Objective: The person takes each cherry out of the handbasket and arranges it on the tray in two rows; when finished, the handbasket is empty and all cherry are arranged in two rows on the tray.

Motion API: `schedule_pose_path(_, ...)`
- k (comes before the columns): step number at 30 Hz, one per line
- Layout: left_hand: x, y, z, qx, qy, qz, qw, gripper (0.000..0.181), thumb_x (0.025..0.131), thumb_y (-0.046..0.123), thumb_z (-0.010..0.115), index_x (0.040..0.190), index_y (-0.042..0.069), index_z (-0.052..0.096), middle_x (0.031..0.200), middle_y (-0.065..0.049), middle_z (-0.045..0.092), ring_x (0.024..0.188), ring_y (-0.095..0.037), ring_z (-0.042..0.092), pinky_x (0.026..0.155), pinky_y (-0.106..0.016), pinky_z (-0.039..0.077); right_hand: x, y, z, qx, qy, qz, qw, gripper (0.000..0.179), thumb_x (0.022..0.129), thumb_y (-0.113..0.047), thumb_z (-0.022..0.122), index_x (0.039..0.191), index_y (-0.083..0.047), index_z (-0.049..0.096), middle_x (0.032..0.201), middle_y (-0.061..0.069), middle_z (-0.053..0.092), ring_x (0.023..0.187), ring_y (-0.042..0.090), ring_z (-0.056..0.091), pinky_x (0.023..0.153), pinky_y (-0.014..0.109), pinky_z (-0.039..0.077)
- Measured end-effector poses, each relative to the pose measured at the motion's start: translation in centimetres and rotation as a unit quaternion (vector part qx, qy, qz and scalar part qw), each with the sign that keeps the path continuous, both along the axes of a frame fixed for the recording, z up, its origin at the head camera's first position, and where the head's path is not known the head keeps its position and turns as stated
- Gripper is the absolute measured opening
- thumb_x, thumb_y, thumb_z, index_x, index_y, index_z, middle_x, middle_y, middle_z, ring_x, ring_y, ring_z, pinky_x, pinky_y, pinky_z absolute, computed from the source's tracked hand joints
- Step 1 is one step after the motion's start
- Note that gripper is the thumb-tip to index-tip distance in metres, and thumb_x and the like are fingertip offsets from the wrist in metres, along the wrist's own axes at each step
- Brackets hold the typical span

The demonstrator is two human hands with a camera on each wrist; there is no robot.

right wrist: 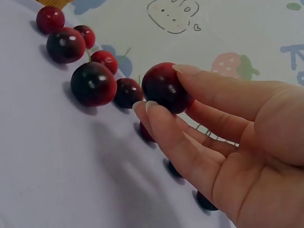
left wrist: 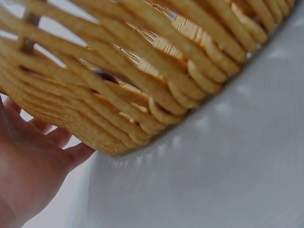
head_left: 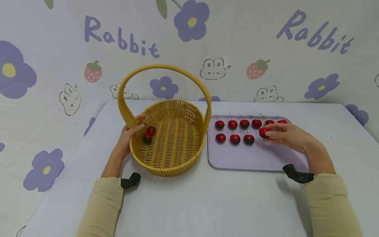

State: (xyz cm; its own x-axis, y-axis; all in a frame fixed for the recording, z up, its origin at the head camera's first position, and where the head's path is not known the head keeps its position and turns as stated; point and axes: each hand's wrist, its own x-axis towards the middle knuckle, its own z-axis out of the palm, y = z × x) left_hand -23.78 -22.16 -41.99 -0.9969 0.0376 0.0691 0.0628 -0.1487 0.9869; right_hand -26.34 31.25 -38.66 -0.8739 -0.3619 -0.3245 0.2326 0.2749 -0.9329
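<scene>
A yellow woven basket (head_left: pixel 168 168) with a tall arched handle stands on the table, and two dark red cherries (head_left: pixel 148 136) lie inside at its left. At the basket's left rim, beside the handle's foot, my left hand (head_left: pixel 130 133) grips the edge; the left wrist view shows this hand (left wrist: pixel 35 164) against the woven wall (left wrist: pixel 118 85). Over a lilac tray (head_left: pixel 237 159), my right hand (head_left: pixel 291 136) pinches a cherry (right wrist: pixel 166 88) between thumb and fingertips. Below it, several cherries (head_left: pixel 235 139) with green stems lie in two rows on the tray, partly hidden behind the hand.
The basket and tray stand side by side on a white table (head_left: pixel 207 204). Behind them hangs a cloth (head_left: pixel 231 36) printed with flowers, rabbits and strawberries. A black wrist mount (head_left: pixel 130 180) sits at the left sleeve, another mount (head_left: pixel 297 174) at the right.
</scene>
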Motion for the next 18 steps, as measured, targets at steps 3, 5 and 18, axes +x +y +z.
schedule_pose_path(3, 0.0, 0.0, 0.1, 0.004, -0.002, 0.000, 1.0000, 0.042, 0.097, 0.009, 0.050, 0.138, 0.001, 0.043, 0.145, -0.014, 0.034, 0.132, -0.026, 0.033, 0.110, -0.038, 0.022, 0.0, -0.2, -0.4, 0.039, 0.001, 0.015, 0.9991, 0.059, 0.093, -0.022, 0.064, 0.137, 0.005, 0.036, 0.123, 0.016, 0.048, 0.100, 0.019, 0.062, 0.090, 0.030, 0.047)
schedule_pose_path(5, 0.0, 0.0, 0.0, 0.007, -0.001, 0.000, 1.0000, 0.042, 0.097, 0.008, 0.050, 0.138, 0.000, 0.043, 0.145, -0.014, 0.034, 0.132, -0.026, 0.033, 0.110, -0.038, 0.022, 0.0, -0.3, -0.5, 0.058, 0.003, 0.019, 0.9981, 0.062, 0.092, -0.023, 0.065, 0.139, 0.005, 0.035, 0.126, 0.019, 0.045, 0.100, 0.018, 0.061, 0.089, 0.029, 0.048)
schedule_pose_path(18, 0.0, 0.0, 0.1, 0.002, -0.009, 0.006, 0.9999, 0.043, 0.097, 0.009, 0.050, 0.138, 0.000, 0.042, 0.145, -0.014, 0.034, 0.133, -0.027, 0.032, 0.110, -0.039, 0.022, -0.1, -0.9, -1.2, 0.105, 0.006, 0.023, 0.9942, 0.054, 0.093, -0.020, 0.064, 0.134, 0.007, 0.042, 0.123, 0.018, 0.049, 0.096, 0.020, 0.059, 0.085, 0.029, 0.050)
